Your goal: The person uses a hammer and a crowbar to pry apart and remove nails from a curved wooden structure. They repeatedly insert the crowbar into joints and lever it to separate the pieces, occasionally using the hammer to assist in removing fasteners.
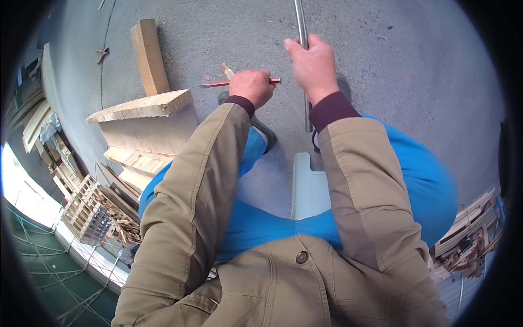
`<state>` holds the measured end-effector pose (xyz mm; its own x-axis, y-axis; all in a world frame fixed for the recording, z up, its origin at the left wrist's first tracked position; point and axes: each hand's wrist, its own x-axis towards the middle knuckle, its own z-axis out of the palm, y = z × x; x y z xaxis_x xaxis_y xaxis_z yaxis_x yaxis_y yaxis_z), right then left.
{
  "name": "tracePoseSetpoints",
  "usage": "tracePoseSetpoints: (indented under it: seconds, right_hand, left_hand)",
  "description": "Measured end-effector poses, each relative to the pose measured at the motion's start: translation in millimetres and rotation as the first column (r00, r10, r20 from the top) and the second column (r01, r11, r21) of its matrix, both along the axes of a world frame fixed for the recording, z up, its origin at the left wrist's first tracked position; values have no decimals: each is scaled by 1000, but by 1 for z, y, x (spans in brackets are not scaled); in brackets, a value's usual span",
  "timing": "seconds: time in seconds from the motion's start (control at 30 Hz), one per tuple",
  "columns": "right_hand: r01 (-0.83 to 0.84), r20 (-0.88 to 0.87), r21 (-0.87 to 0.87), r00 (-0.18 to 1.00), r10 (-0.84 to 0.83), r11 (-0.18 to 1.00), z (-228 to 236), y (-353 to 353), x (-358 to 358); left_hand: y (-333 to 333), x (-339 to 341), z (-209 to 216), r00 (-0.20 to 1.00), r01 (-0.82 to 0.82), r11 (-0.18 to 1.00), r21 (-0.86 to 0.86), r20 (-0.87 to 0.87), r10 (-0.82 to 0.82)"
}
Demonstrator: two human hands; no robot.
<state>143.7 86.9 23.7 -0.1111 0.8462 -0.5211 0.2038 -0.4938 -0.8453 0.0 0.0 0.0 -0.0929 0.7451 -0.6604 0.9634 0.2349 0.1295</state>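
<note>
My left hand (pixel 250 88) is closed around a slim red rod (pixel 215 84) with a dark, pointed left end. The rod lies crosswise, and its other end pokes out past my knuckles. A small wood scrap (pixel 226 70) shows just beyond that hand; whether my fingers touch it is hidden. In my right hand (pixel 316 68) is a long metal bar (pixel 300 22), gripped with the thumb along it. It runs away from me, and its near end (pixel 309 122) shows below my wrist, close to my right shoe.
At my left stands a built-up wooden block (pixel 150 131), with a timber beam (pixel 150 57) beyond it. Between my legs is a pale plastic piece (pixel 310 188). Wood scraps and a slatted crate (pixel 87 210) are at far left; more wood (pixel 468 234) lies at right.
</note>
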Motion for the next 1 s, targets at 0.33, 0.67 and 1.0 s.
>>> tracePoseSetpoints:
  seconds: [0.33,0.67,1.0]
  right_hand:
    - [176,67,-136,983,-168,975,-30,-15,17]
    - [141,81,-231,989,-125,963,-62,-25,6]
    - [170,17,-330,985,-174,928,-62,-25,10]
  left_hand:
    - [-19,-1,-13,998,36,999,-38,-54,-38]
    - [-13,-18,-34,996,6,993,-119,-84,-16]
    - [-8,-34,-42,990,14,989,-149,-139,-35]
